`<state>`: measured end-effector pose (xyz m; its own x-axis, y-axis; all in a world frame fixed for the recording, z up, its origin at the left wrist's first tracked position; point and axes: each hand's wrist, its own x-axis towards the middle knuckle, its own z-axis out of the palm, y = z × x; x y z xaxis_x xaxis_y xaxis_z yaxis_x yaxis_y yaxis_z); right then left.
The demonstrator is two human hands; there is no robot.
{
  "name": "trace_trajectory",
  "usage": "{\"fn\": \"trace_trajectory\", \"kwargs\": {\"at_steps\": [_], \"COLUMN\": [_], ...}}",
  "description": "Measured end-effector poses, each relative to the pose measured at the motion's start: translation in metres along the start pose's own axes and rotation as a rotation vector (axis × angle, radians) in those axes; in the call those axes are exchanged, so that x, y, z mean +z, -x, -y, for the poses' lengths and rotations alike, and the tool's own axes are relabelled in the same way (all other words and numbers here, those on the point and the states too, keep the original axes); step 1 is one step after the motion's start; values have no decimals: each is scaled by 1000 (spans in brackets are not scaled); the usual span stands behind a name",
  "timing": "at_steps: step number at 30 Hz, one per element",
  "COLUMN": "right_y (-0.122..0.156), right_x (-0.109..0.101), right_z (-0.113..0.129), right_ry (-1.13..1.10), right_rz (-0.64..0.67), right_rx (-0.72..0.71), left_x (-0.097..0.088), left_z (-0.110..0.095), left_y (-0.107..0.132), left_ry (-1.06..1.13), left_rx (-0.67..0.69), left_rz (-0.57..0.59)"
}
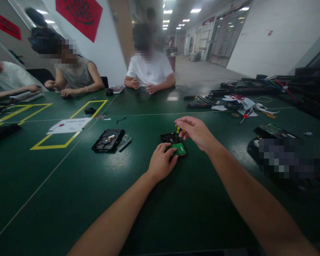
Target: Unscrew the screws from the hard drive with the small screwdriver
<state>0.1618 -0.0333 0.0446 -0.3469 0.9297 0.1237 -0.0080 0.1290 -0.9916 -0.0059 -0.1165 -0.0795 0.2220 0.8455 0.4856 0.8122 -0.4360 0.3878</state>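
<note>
A black hard drive (pixel 168 138) lies on the dark green table (pixel 101 185) in front of me, with a green circuit board (pixel 180 149) on its near end. My left hand (pixel 161 162) rests on the drive's near left corner, fingers curled over the green board, holding it down. My right hand (pixel 196 132) hovers just above the drive, fingers pinched round a small screwdriver (pixel 177 130) with a yellow and black handle, its tip pointing down at the drive.
A second opened drive (pixel 108 140) with a loose circuit board (pixel 124 142) lies to the left, beside a paper sheet (pixel 68 125) in a yellow-taped rectangle. Tools and cables (pixel 237 105) sit far right; another board (pixel 272 130) at right. Three people sit across the table.
</note>
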Motion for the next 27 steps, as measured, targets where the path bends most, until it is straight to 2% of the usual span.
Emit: {"fn": "trace_trajectory", "kwargs": {"at_steps": [8, 16, 27], "right_y": [0, 1, 0], "right_x": [-2, -1, -2], "right_z": [3, 0, 2], "right_ry": [-40, 25, -63], "right_rz": [13, -15, -4], "right_rx": [45, -15, 56], "left_x": [0, 1, 3], "left_z": [0, 1, 3], "left_y": [0, 0, 1], "left_ry": [-16, 7, -2], "left_rx": [-8, -8, 1], "left_rz": [7, -6, -4]}}
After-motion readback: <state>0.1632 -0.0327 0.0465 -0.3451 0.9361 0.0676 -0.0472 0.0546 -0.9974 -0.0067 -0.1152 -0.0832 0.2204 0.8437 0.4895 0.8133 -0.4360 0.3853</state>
